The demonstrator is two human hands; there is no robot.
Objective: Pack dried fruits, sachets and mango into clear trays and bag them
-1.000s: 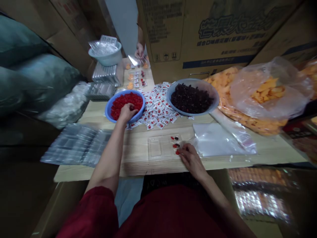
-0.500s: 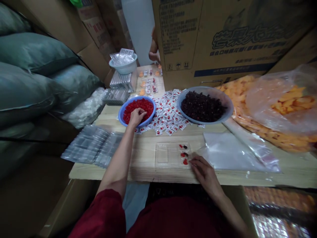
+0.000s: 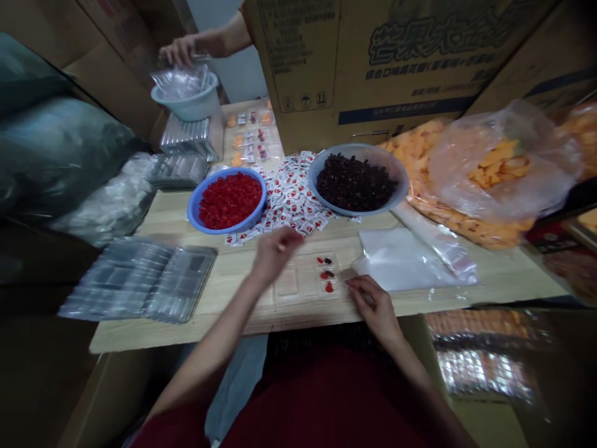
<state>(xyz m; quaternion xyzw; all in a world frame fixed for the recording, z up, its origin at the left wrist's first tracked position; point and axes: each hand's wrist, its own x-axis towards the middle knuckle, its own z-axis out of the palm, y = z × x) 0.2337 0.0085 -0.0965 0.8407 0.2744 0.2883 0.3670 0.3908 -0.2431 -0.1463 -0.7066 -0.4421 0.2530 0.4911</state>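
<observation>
My left hand (image 3: 274, 254) is pinched and blurred above the far left part of a clear plastic tray (image 3: 308, 283), with a small red piece (image 3: 296, 236) at its fingertips. In the tray's right-hand compartments lie several small red and dark pieces (image 3: 325, 274). Just right of the tray, my right hand (image 3: 375, 306) has thumb and fingers drawn together; what they hold, if anything, cannot be made out. Behind them stand a blue bowl of red pieces (image 3: 231, 200) and a larger grey-blue bowl of dark, raisin-like pieces (image 3: 357, 182).
Small printed sachets (image 3: 291, 193) lie heaped between the bowls. Stacked clear trays (image 3: 140, 280) are at left, plastic bags (image 3: 405, 258) and bagged orange slices (image 3: 494, 180) at right. Another person's hand (image 3: 181, 51) reaches over a pale basin (image 3: 189, 99) beside a large carton (image 3: 303, 68).
My left hand has left the red-filled bowl and moved right, over the tray, with a red piece. Another person's hand has come over the pale basin. The view has shifted right.
</observation>
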